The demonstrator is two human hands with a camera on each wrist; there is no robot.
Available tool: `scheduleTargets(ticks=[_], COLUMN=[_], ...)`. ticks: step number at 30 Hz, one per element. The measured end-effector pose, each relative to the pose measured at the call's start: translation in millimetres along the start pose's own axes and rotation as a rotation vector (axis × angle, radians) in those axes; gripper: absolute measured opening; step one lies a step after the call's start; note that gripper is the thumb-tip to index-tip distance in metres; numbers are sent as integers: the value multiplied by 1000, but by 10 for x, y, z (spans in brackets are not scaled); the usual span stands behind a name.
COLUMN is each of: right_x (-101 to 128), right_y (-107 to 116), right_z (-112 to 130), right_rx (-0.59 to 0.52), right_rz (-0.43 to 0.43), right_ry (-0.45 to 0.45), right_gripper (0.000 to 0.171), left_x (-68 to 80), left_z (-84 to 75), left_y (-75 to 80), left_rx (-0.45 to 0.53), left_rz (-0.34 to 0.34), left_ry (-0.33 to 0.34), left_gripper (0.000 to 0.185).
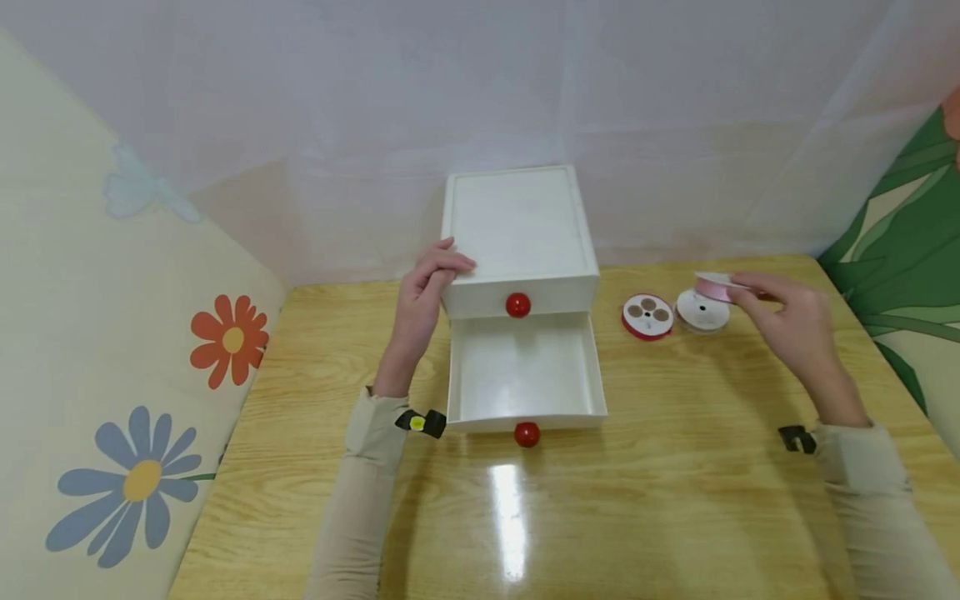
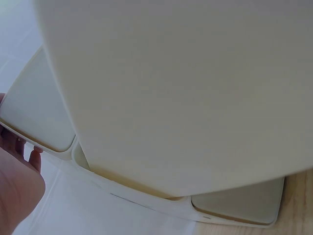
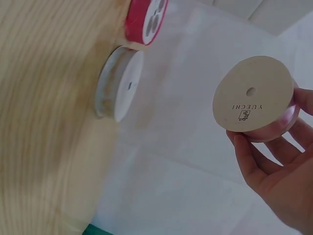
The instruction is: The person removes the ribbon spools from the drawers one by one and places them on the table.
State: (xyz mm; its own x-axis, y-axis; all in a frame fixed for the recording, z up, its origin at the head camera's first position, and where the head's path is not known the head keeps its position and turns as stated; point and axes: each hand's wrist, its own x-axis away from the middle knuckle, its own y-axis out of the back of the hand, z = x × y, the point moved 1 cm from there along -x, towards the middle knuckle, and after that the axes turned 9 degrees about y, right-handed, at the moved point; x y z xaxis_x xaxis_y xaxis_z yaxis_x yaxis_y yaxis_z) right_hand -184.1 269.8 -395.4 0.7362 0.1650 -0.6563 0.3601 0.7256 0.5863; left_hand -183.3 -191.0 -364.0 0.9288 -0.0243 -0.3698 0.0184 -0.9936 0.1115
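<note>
A white two-drawer cabinet [image 1: 517, 221] stands at the back of the table. Its lower drawer [image 1: 525, 375] is pulled out, with its bare white floor showing; the upper one is closed. My left hand [image 1: 422, 304] rests on the cabinet's front left top corner, fingers over the edge. In the left wrist view this hand [image 2: 19, 181] touches the cabinet wall. Off to the right, my right hand [image 1: 791, 321] pinches a pink ribbon spool [image 3: 253, 95] by its rim, raised above the table. Under it lies a white-faced ribbon spool [image 1: 702, 311], beside a red ribbon spool [image 1: 648, 316].
The wooden table [image 1: 660, 500] extends in front of the cabinet. Red knobs [image 1: 527, 434] stick out from the drawer fronts. A pale curtain [image 1: 375, 125] hangs behind, and flower-patterned panels [image 1: 142, 367] stand at both sides.
</note>
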Motion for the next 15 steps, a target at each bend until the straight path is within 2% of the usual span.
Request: scheduleTargets(ticks=[10,15], right_x=[97,135], right_y=[-13,-17], right_z=[-210,-298], right_rx=[24,38], right_rz=[14,12], right_ry=[-112,-121], right_gripper=[22,23], left_x=[-3,3], left_z=[-5,1], left_y=[4,9], left_rx=[-7,-14], left_rz=[2,2], left_ry=[0,4], left_gripper=[25,25])
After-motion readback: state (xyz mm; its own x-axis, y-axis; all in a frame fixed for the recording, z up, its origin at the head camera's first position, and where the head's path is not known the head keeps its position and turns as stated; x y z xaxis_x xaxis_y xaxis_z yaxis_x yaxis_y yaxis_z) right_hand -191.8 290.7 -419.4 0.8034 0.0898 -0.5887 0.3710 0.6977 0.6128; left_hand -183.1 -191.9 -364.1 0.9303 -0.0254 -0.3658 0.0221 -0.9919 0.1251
